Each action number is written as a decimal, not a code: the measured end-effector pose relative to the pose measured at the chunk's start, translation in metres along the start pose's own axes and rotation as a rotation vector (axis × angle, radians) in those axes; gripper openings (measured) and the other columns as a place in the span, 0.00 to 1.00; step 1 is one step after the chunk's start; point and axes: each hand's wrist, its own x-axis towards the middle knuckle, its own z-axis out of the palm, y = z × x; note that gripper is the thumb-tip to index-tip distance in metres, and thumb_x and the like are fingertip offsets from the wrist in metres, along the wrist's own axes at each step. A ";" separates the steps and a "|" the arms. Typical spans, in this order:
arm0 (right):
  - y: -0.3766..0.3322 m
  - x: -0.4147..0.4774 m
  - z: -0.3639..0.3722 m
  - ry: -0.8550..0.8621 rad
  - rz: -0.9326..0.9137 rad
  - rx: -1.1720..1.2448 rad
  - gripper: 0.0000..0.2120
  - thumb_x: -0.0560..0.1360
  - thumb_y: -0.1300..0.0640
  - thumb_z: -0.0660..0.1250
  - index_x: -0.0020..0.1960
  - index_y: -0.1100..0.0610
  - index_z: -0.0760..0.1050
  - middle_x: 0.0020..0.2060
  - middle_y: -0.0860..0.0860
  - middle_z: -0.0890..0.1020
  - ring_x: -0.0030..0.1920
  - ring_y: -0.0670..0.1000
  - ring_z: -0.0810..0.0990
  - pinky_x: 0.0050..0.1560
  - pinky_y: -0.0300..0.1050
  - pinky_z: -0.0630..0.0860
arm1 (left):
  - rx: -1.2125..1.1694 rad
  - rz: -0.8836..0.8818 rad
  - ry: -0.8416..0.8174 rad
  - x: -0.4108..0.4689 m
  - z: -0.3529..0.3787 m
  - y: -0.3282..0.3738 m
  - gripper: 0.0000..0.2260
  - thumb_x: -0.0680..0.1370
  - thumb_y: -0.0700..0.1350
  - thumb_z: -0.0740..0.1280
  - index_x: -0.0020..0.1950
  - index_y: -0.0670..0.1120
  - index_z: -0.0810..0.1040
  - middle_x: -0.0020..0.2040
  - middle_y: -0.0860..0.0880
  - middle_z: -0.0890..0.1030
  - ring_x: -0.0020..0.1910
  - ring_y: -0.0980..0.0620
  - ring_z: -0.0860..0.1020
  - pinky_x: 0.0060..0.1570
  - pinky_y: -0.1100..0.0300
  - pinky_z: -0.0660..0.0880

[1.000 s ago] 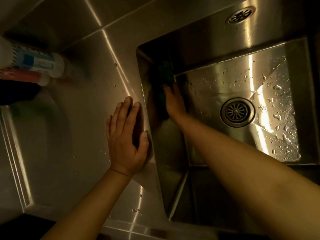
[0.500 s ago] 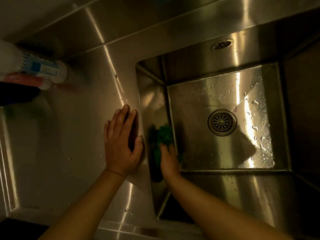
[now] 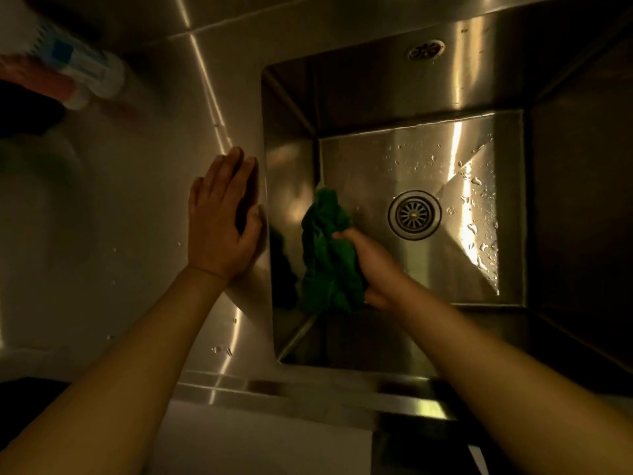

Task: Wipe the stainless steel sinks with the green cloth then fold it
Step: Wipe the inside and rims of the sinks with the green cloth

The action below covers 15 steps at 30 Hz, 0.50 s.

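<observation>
A square stainless steel sink [image 3: 404,97] fills the right half of the view, its floor wet with drops around a round drain [image 3: 414,214]. My right hand [image 3: 371,265] is inside the basin near the left wall and grips a bunched green cloth [image 3: 329,255], which hangs against that wall. My left hand [image 3: 222,217] rests flat, fingers straight, on the steel counter [image 3: 137,234] right beside the sink's left rim.
Two bottles [image 3: 68,70], one white with a blue label and one reddish, lie blurred at the back left of the counter. An overflow grille [image 3: 426,49] sits in the sink's rear wall. The counter's front edge [image 3: 274,389] runs below my arms.
My right hand with the cloth has come back along the left wall from the far corner toward me, and now the cloth shows bunched in its grip. My left hand stays put.
</observation>
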 end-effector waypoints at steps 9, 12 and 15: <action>-0.023 -0.061 -0.071 -0.177 -0.110 -0.646 0.13 0.79 0.61 0.65 0.60 0.51 0.82 0.55 0.58 0.86 0.57 0.62 0.84 0.64 0.62 0.76 | -0.144 0.054 -0.107 -0.086 0.004 0.091 0.26 0.82 0.49 0.60 0.81 0.50 0.64 0.83 0.49 0.62 0.83 0.49 0.55 0.80 0.38 0.55; -0.009 -0.066 -0.070 -0.251 -0.083 -0.892 0.13 0.78 0.58 0.67 0.60 0.49 0.82 0.54 0.53 0.87 0.57 0.55 0.85 0.64 0.56 0.77 | -0.150 0.067 -0.301 -0.128 0.006 0.122 0.28 0.82 0.55 0.59 0.81 0.48 0.64 0.82 0.50 0.63 0.83 0.52 0.54 0.82 0.44 0.51; 0.004 -0.068 -0.069 -0.341 -0.015 -1.032 0.12 0.79 0.57 0.68 0.60 0.45 0.81 0.54 0.49 0.86 0.56 0.52 0.84 0.63 0.51 0.78 | -0.101 -0.011 -0.387 -0.151 0.005 0.124 0.28 0.82 0.57 0.57 0.81 0.48 0.65 0.81 0.49 0.66 0.82 0.52 0.55 0.82 0.56 0.43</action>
